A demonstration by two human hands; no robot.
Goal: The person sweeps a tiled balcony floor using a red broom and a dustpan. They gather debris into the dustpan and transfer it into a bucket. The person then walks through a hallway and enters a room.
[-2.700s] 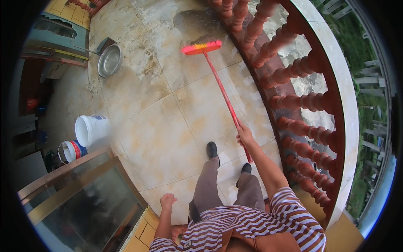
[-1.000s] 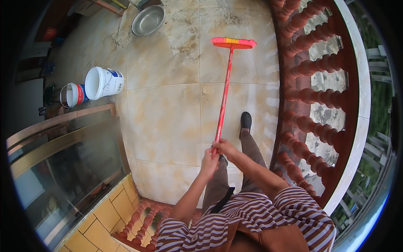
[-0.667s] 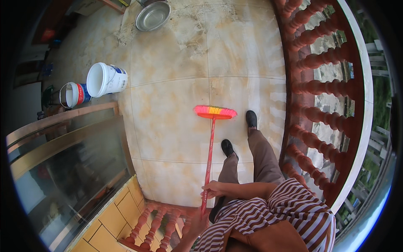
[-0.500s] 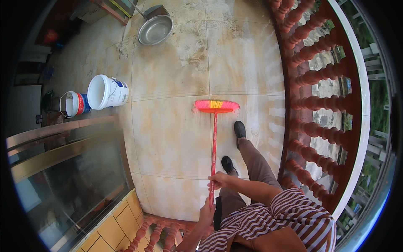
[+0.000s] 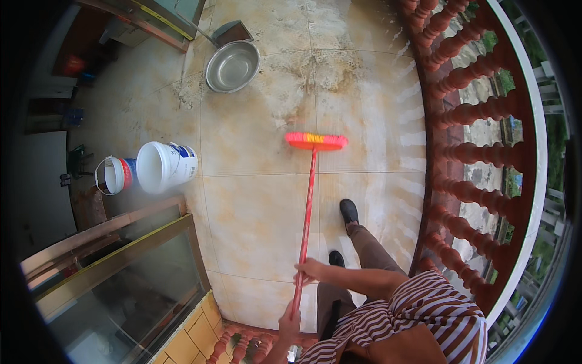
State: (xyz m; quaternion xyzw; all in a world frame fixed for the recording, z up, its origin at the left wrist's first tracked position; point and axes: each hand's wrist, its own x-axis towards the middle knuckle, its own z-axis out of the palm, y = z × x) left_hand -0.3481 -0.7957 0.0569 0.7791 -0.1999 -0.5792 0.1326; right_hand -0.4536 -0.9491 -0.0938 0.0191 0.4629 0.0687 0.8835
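Each grip is wrapped around one broom (image 5: 307,212): left hand (image 5: 290,323) near, right hand (image 5: 310,270) farther up, brush end far over the floor (image 5: 254,230). This looks like a sweeping stroke; another would call for steady two-handed guiding. Two shoes (image 5: 348,211) right, two buckets (image 5: 183,167) left, one basin (image 5: 233,67) and apparently one dustpan (image 5: 233,33) far left.

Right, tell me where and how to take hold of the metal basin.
By the near rim of the metal basin, I'd say, coming from the person's side: the dustpan sits at its far edge. The lip circles an open, upturned bowl, so it should suit a pinch. The left hand and right hand are both on the broom, so one would need freeing.
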